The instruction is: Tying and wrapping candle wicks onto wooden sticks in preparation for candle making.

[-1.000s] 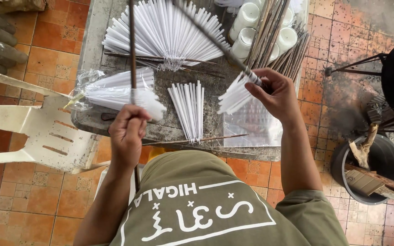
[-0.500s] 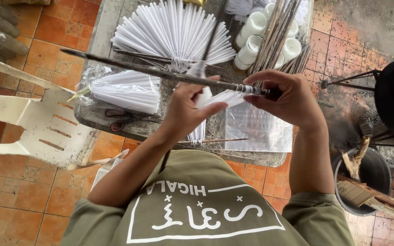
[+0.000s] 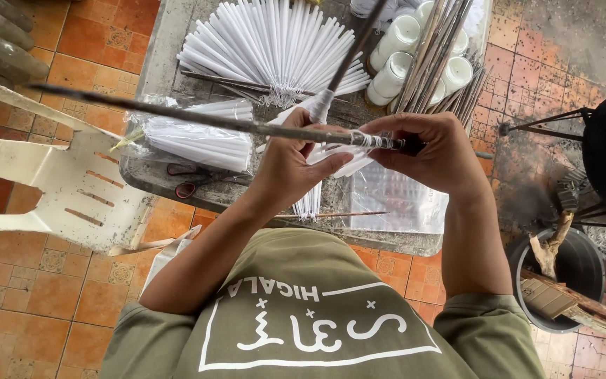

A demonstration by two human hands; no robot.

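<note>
Left hand: closing around a small bunch of thin white paper-like strips and a second dark stick tipped with white binding, which is slanting up and away.
Right hand: pinching the wrapped end of a long, dark, rough wooden stick that is lying level across the view, above the counter.
Where the work sits: the strip bunch is meeting the long stick between the two hands, just over the counter's near edge.
Done so far: a wide white fan of strips tied at its base is lying finished-looking at the counter's far side; a clear plastic bag of white strips is waiting to the left.
Left to do: judging by this, the bunch in hand is not yet bound; more loose strips are lying under the hands.
Materials: the counter is looking grey, gritty and stained; red-handled scissors are resting near its edge.
Further out: white cylindrical candles and a sheaf of bare brown sticks are crowding the far right corner.
</note>
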